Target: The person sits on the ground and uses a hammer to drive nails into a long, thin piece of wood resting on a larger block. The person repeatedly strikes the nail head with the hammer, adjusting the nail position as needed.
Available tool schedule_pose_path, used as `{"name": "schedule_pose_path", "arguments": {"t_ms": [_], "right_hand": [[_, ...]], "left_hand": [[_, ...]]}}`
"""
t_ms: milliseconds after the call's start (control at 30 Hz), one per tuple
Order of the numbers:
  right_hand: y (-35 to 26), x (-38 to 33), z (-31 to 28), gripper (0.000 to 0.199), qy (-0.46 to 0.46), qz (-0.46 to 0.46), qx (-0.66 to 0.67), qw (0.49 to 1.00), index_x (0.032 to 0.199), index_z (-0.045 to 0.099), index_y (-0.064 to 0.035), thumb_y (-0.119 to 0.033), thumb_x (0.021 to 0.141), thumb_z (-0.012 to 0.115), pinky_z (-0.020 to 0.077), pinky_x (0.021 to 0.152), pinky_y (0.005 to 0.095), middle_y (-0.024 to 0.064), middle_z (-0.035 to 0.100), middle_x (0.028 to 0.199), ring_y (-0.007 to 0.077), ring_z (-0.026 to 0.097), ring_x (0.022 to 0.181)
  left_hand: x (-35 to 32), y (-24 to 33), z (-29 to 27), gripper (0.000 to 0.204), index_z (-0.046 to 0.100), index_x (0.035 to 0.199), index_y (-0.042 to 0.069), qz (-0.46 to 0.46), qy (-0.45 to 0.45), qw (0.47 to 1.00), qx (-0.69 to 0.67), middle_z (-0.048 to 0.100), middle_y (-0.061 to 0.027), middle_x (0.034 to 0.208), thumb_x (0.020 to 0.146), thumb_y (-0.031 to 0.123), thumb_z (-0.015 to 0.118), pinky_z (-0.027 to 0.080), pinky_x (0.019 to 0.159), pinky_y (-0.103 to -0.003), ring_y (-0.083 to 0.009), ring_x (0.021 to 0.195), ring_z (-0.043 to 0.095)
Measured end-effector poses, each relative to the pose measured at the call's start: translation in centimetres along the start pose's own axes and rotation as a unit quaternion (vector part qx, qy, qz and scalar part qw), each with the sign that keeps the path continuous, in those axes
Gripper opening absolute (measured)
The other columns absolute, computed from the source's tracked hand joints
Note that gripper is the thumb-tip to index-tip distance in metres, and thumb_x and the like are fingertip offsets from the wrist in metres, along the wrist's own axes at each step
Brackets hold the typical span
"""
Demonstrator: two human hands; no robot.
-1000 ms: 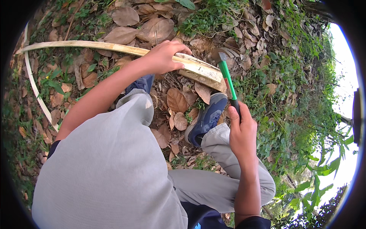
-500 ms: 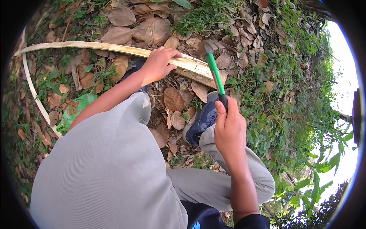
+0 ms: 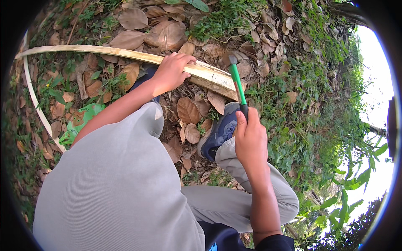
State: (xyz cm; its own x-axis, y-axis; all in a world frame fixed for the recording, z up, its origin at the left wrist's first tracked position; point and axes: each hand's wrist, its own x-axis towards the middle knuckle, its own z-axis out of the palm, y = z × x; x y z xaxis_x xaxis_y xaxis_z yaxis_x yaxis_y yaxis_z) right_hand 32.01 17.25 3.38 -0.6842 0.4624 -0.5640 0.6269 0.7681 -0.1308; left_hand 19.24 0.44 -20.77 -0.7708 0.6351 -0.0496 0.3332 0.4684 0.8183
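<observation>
My left hand [image 3: 171, 72] grips a long, pale wooden strip [image 3: 211, 74] from above, its thumb at the near side. A thicker piece of wood [image 3: 217, 88] lies beneath the strip's right end. In my right hand [image 3: 252, 140] is a claw hammer [image 3: 236, 79] with a green and black handle, the fingers wrapped round its black grip. The hammer's head shows just beyond the right end of the strip. Whether it touches the wood, I cannot tell.
Brown dry leaves [image 3: 189, 109] and green weeds [image 3: 226, 23] cover the ground. A blue shoe [image 3: 222, 131] is just below the wood's right end. Another thin strip [image 3: 37, 102] curves down at the far left, near a green plastic bag [image 3: 83, 121].
The hammer's head has come slightly nearer and turned, so its claw shows less. My left hand keeps its grip on the strip. The whole view has shifted a little.
</observation>
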Motion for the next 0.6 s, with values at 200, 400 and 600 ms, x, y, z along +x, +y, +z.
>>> {"name": "schedule_pose_path", "arguments": {"t_ms": [200,400,600], "right_hand": [[1.8,0.5,3.8,0.020,0.148,-0.124,0.038,0.980,0.109,0.049,-0.0038,-0.024,0.109,0.052,0.0510,0.060,0.0563,0.0272,0.067,0.079,0.0483,0.069,0.073],[1.4,0.4,4.4,0.030,-0.051,-0.029,-0.080,0.995,0.107,0.048,-0.0037,-0.033,0.110,0.048,0.0505,0.069,0.0624,0.0297,0.068,0.079,0.0526,0.067,0.078],[-0.2,-0.5,1.8,0.027,0.098,-0.116,0.080,0.985,0.118,0.052,-0.0028,-0.028,0.110,0.052,0.0472,0.063,0.0574,0.0264,0.067,0.077,0.0498,0.066,0.071]], "left_hand": [[0.2,0.0,0.2,0.049,0.062,0.131,0.008,0.009,0.014,1.000,0.004,0.068,-0.0110,0.124,0.084,0.011,0.076,0.043,0.104,-0.047,-0.0346,0.119,0.058],[0.0,0.1,0.2,0.057,0.058,0.136,0.011,-0.004,0.010,1.000,0.016,0.068,-0.0080,0.120,0.083,0.008,0.078,0.043,0.103,-0.046,-0.0325,0.117,0.058],[-0.1,0.1,0.1,0.056,0.059,0.135,0.012,-0.012,0.014,1.000,0.023,0.068,-0.0076,0.120,0.083,0.007,0.078,0.043,0.103,-0.045,-0.0321,0.118,0.057]]}}
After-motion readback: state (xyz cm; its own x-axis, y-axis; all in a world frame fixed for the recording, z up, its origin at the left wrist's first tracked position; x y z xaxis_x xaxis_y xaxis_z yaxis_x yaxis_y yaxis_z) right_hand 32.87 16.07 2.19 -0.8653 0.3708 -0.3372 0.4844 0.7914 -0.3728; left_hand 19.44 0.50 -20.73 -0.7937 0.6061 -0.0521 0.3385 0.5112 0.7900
